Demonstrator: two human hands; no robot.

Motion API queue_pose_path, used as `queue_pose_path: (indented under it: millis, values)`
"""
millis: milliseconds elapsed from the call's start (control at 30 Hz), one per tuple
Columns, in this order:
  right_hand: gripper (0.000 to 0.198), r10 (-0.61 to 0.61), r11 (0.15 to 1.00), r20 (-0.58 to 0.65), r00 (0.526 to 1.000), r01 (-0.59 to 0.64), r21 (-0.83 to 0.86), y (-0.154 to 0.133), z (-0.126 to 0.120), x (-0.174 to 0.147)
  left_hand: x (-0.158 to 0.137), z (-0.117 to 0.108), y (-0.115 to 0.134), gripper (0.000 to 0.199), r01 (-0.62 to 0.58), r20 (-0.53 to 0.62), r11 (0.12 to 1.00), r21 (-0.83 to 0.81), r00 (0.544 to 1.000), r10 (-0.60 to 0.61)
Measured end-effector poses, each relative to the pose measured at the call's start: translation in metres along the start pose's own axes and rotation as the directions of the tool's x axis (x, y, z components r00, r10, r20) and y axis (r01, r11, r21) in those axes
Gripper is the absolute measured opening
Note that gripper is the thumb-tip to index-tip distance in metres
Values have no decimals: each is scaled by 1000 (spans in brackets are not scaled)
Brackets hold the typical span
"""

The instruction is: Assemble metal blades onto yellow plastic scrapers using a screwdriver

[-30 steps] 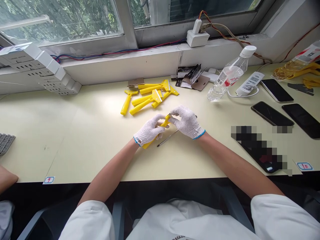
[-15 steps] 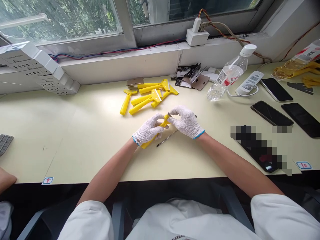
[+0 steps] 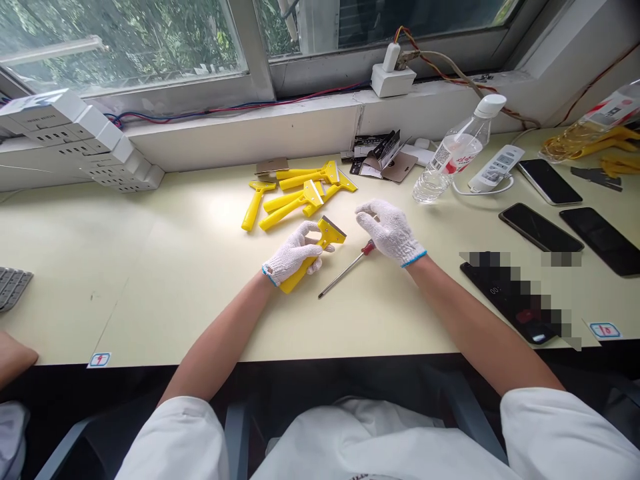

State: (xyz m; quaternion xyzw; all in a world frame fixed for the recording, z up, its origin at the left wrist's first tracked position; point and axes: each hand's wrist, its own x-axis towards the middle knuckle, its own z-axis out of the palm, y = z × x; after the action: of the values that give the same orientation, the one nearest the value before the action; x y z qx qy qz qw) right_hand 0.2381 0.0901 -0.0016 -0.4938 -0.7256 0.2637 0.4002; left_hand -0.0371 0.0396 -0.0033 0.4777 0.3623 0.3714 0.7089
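My left hand (image 3: 295, 257), in a white knitted glove with a blue cuff, is wrapped round the handle of a yellow scraper (image 3: 331, 231). The scraper's wide head points away from me, with a dark strip along its far edge. My right hand (image 3: 391, 232), gloved the same way, is apart from the scraper, its fingers loosely bent and nothing visible in them. Just below it lies a screwdriver (image 3: 345, 272) with a red handle and a metal shaft. Several more yellow scrapers (image 3: 295, 203) lie in a pile beyond my left hand.
Black card packaging (image 3: 383, 157) lies by the wall. A water bottle (image 3: 453, 153) leans beside a power strip (image 3: 497, 169). Several phones (image 3: 541, 227) are on the right. White boxes (image 3: 90, 143) are stacked at the left. Another person's arm (image 3: 15, 353) rests at the left edge.
My right hand has come off the scraper head and moved right, uncovering the head and more of the screwdriver. The left hand keeps its hold on the scraper.
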Motion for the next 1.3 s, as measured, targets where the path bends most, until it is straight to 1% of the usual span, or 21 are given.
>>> queue_pose_path:
  millis: [100,200,267,333,400,433,500,533,567,633,700,767,833,867,900,967,1033,1100,1133,1200,1300]
  values:
    - [41,54,997,8,998,-54,-52,9,-8,2,0,-1,2,56,8,-22,1000,-15,1000,-8]
    - [38,99,992,44,994,-95,-86,16,-7,3,1,-2,2,57,10,-22,1000,-26,1000,-10]
    - [36,82,988,83,993,-70,-138,19,-9,5,1,-3,0,58,6,-13,999,-36,1000,-6]
    - [34,22,972,162,987,17,-235,19,-16,6,1,-4,-1,59,4,-10,999,-44,1000,-5]
    - [35,-25,936,307,951,130,-328,20,-30,5,1,-4,-1,59,6,-21,999,-47,1000,-7]
    - [38,-26,919,401,916,180,-350,21,-37,4,0,-3,0,58,9,-27,999,-46,1000,-10]
    - [38,5,917,537,843,210,-338,23,-49,1,0,-3,0,57,10,-40,999,-42,999,-12]
    - [35,12,921,575,818,215,-325,24,-53,0,0,-3,0,56,10,-45,999,-40,999,-12]
    - [30,16,929,598,801,209,-306,25,-56,0,0,-3,0,56,7,-50,999,-38,999,-8]
    - [22,16,946,612,791,187,-266,27,-58,0,1,-4,0,57,-6,-62,999,-32,998,4]
    - [22,37,967,623,781,130,-220,30,-60,2,3,-7,1,59,-18,-83,1000,-26,996,16]
    - [27,64,989,645,762,38,-144,35,-66,5,4,-12,2,62,-31,-125,999,-17,992,29]
    - [33,78,996,646,759,-82,-24,43,-73,7,5,-17,4,64,-42,-178,999,-3,983,41]
    - [35,79,988,628,774,-144,53,48,-76,8,6,-20,5,64,-45,-198,999,2,979,44]
    - [38,86,970,590,802,-203,135,53,-78,9,6,-21,6,64,-47,-213,999,4,976,46]
    - [42,136,899,480,867,-312,309,63,-77,10,6,-23,6,63,-54,-231,999,0,972,52]
    - [46,222,794,365,904,-385,470,71,-70,11,6,-21,6,62,-68,-246,998,0,967,66]
    - [47,289,720,284,914,-403,565,75,-61,12,5,-19,7,60,-80,-267,997,3,961,78]
    - [46,307,707,258,916,-401,583,76,-57,13,5,-17,7,60,-85,-279,996,3,957,82]
    - [44,319,709,228,920,-391,587,76,-52,13,5,-16,7,59,-93,-301,996,0,949,89]
    - [41,311,714,230,922,-387,583,76,-51,13,6,-15,6,60,-96,-323,995,1,942,91]
